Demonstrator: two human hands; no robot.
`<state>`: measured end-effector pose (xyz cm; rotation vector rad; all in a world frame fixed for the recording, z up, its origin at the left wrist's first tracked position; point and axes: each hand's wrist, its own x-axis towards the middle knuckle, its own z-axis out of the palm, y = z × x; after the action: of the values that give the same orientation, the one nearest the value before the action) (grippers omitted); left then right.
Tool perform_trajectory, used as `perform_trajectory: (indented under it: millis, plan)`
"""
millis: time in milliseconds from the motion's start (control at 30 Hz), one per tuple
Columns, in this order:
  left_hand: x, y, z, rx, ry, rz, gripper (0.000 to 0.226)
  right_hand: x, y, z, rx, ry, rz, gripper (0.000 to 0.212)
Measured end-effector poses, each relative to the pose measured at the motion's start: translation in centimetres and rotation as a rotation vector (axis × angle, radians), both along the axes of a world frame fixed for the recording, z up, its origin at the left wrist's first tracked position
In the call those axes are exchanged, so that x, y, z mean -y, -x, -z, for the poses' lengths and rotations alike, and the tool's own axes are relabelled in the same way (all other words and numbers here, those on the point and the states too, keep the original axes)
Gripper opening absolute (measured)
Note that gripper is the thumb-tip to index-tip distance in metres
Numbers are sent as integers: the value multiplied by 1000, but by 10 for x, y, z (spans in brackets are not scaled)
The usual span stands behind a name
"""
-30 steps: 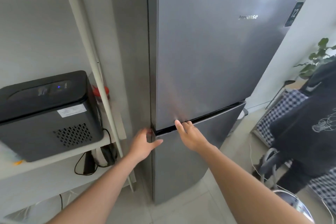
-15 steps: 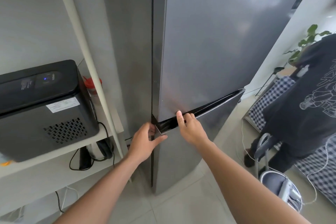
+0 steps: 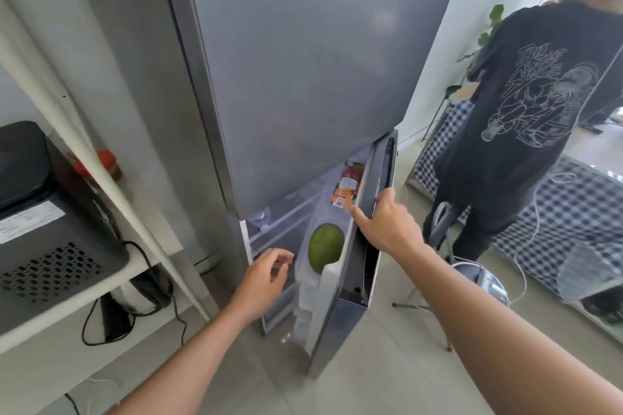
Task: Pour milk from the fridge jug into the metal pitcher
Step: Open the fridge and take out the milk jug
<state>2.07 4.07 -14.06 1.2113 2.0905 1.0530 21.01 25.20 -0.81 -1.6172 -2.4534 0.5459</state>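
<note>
A tall grey fridge [image 3: 303,61] fills the middle of the view. Its lower door [image 3: 340,323] stands swung out to the right. My right hand [image 3: 387,222] grips the door's top edge. My left hand [image 3: 266,276] hovers with fingers loosely curled in front of the gap, holding nothing. In the door shelf sits a green round fruit [image 3: 325,246], and behind it a carton with an orange label [image 3: 345,194]. I see neither a milk jug nor a metal pitcher.
On the left a white shelf [image 3: 101,293] carries a black appliance [image 3: 40,229] with cables below it. A person in a black printed shirt [image 3: 526,104] stands at the right beside a checked cloth [image 3: 573,212]. A metal stool [image 3: 472,276] is near the door.
The lower fridge door has swung from barely cracked to wide open. My right hand followed its top edge rightward; my left hand let go of the door's corner.
</note>
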Motion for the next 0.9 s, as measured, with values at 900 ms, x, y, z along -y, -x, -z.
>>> perform_trajectory:
  millis: [900]
  plan:
    - [-124,-175,100,312,312,353,31,-22,-196,17,41,-131,65,65]
